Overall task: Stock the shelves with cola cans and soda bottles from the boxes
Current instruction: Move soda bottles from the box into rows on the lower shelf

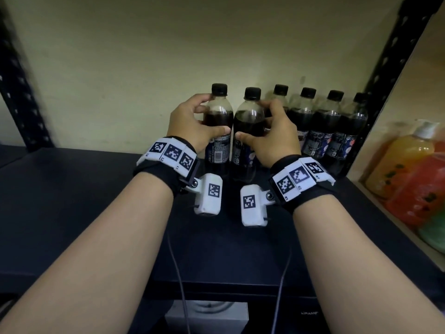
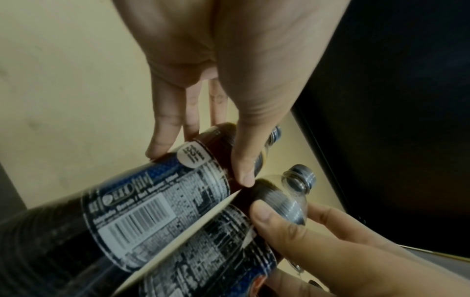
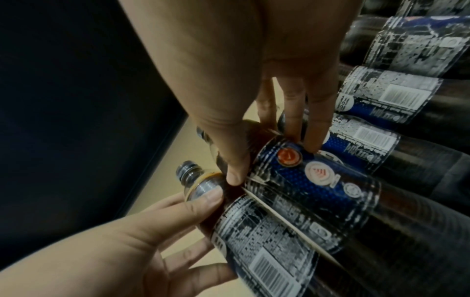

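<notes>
Two dark cola bottles with black caps are upright side by side on the dark shelf board (image 1: 96, 201). My left hand (image 1: 209, 116) grips the left bottle (image 1: 218, 150) around its upper body, thumb in front. My right hand (image 1: 254, 120) grips the right bottle (image 1: 246, 121) the same way. The two thumbs almost meet between the bottles. In the left wrist view my left hand (image 2: 201, 162) wraps the barcode-labelled bottle (image 2: 142, 203). In the right wrist view my right hand (image 3: 274, 160) holds the blue-labelled bottle (image 3: 320, 193). Whether the bottle bases touch the shelf is hidden.
A row of several matching cola bottles (image 1: 322, 131) stands along the back wall, right of the held pair. Black perforated uprights (image 1: 390, 68) frame the bay. Orange juice bottles (image 1: 409, 165) fill the neighbouring compartment at right. A white box (image 1: 207, 314) sits below the shelf's front edge.
</notes>
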`<state>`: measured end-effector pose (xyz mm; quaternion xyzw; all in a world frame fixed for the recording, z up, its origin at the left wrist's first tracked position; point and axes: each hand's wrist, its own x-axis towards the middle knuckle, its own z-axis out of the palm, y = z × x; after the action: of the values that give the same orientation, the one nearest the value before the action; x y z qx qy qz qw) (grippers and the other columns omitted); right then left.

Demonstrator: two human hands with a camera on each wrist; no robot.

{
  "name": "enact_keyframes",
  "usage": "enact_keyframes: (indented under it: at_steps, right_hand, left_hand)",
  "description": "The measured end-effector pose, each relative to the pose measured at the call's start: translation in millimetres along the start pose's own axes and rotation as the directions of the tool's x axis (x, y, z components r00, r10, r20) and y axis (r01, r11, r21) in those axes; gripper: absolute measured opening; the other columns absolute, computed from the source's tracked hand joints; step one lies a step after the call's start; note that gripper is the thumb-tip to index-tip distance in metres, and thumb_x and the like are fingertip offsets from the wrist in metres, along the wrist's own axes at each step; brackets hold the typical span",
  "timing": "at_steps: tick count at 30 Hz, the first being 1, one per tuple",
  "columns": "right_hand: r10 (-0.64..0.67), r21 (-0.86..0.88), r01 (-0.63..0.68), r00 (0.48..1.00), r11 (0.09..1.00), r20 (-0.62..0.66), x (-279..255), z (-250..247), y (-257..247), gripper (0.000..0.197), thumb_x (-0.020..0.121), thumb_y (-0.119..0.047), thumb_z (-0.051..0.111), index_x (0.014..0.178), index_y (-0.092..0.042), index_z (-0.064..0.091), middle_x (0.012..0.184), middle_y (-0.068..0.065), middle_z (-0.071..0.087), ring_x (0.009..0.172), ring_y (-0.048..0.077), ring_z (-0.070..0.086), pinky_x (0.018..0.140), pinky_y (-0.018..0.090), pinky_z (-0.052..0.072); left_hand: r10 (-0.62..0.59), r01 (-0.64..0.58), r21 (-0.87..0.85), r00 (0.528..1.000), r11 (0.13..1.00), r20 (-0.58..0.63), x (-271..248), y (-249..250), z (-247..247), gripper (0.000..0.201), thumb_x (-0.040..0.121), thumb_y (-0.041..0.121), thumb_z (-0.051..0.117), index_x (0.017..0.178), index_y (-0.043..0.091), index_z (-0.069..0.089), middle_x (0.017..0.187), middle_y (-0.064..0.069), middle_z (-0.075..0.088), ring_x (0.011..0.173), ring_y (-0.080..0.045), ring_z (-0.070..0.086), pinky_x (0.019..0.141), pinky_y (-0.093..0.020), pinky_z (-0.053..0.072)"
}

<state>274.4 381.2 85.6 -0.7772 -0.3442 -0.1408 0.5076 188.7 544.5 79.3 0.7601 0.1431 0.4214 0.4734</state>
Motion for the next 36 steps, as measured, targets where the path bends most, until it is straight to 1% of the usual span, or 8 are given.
enact_keyframes:
  at_steps: [2,4,10,15,20,23,27,36]
  right_hand:
    - [-0.008,-0.011,0.008,1.000,1.000,-0.008,4,5,0,0.066,0.075,-0.025,0.089,0.128,-0.030,0.050,0.111,-0.007,0.067,0.102,0.014,0.065,0.090,0.034,0.057]
    - [-0.014,-0.030,0.014,1.000,0.999,-0.020,10,9,4,0.065,0.075,-0.024,0.089,0.127,-0.031,0.050,0.110,-0.007,0.068,0.101,0.014,0.067,0.090,0.037,0.058]
    - [-0.023,-0.048,0.020,0.997,0.999,-0.080,21,17,15,0.063,0.075,-0.023,0.089,0.125,-0.028,0.051,0.108,-0.010,0.066,0.100,0.012,0.066,0.091,0.035,0.058]
    - [-0.049,-0.076,0.041,0.992,0.996,-0.114,26,23,22,0.066,0.076,-0.024,0.089,0.128,-0.025,0.048,0.116,-0.007,0.066,0.108,0.013,0.064,0.094,0.036,0.056]
    - [-0.068,-0.118,0.051,0.988,0.992,-0.138,34,25,24,0.071,0.074,-0.026,0.090,0.133,-0.023,0.051,0.122,-0.005,0.064,0.115,0.013,0.060,0.097,0.032,0.053]
    - [-0.072,-0.167,0.050,0.989,0.985,-0.127,39,26,23,0.078,0.076,-0.029,0.089,0.143,-0.022,0.050,0.134,0.001,0.061,0.124,0.017,0.058,0.105,0.034,0.050]
    - [-0.067,-0.321,0.032,0.993,0.947,-0.096,42,29,18,0.078,0.087,-0.036,0.078,0.154,-0.022,0.040,0.153,0.011,0.032,0.134,0.028,0.048,0.113,0.033,0.039]
    - [-0.072,-0.283,0.030,0.987,0.959,-0.141,42,33,19,0.069,0.082,-0.032,0.082,0.142,-0.019,0.052,0.143,0.006,0.046,0.121,0.022,0.058,0.101,0.037,0.052]
  left_hand:
    - [0.005,-0.005,-0.012,1.000,1.000,-0.019,4,-2,1,0.073,0.059,0.022,0.096,0.120,0.044,0.063,0.113,0.013,0.065,0.102,-0.017,0.070,0.083,-0.048,0.061]
    - [0.014,-0.015,-0.026,1.000,1.000,-0.027,9,-7,5,0.071,0.063,0.017,0.095,0.120,0.042,0.061,0.113,0.015,0.062,0.100,-0.016,0.070,0.083,-0.046,0.061]
    - [0.071,-0.072,-0.031,0.997,0.997,-0.030,21,-18,16,0.072,0.066,0.009,0.092,0.124,0.036,0.059,0.120,0.003,0.062,0.097,-0.016,0.071,0.085,-0.039,0.061]
    - [0.101,-0.101,0.002,0.994,0.995,-0.048,27,-20,23,0.069,0.061,0.015,0.092,0.106,0.053,0.055,0.119,0.002,0.063,0.098,-0.016,0.070,0.085,-0.038,0.061]
    - [0.090,-0.090,-0.002,0.996,0.996,-0.020,33,-25,23,0.072,0.065,0.015,0.091,0.124,0.041,0.060,0.121,0.002,0.062,0.099,-0.015,0.070,0.086,-0.036,0.060]
    - [0.091,-0.091,0.036,0.996,0.995,-0.014,33,-27,25,0.081,0.062,0.031,0.088,0.136,0.042,0.056,0.124,0.001,0.060,0.106,-0.017,0.068,0.095,-0.036,0.057]
    - [0.094,-0.090,0.079,0.994,0.993,-0.049,34,-28,30,0.083,0.067,0.035,0.087,0.142,0.039,0.052,0.125,0.003,0.057,0.108,-0.018,0.066,0.100,-0.036,0.054]
    - [0.054,-0.027,0.175,0.986,0.984,-0.155,33,-34,36,0.063,0.076,0.028,0.086,0.131,0.024,0.056,0.119,0.000,0.059,0.102,-0.017,0.066,0.093,-0.034,0.055]
